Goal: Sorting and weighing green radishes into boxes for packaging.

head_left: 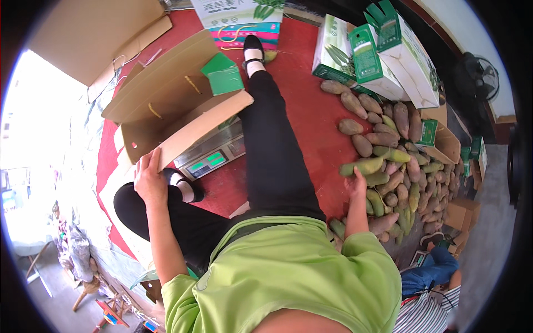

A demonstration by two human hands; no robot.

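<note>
My left hand (150, 180) grips the near wall of an open cardboard box (208, 123), fingers curled over its edge. This box stands on a digital scale (206, 162) with lit green displays, between my legs. Inside its far wall are yellow cord handles, and a green flap (223, 75) folds in at its right end. On my right, my right hand (356, 186) is closed around one end of a long green radish (362, 166). That radish is at the left edge of a big heap of radishes (408, 183), some green and some reddish-brown.
White and green printed cartons (408, 61) stand behind the heap. More printed boxes (244, 14) lie at the far end of the red floor covering (302, 72). A black fan (476, 77) stands at right. Another person (430, 283) is at the lower right.
</note>
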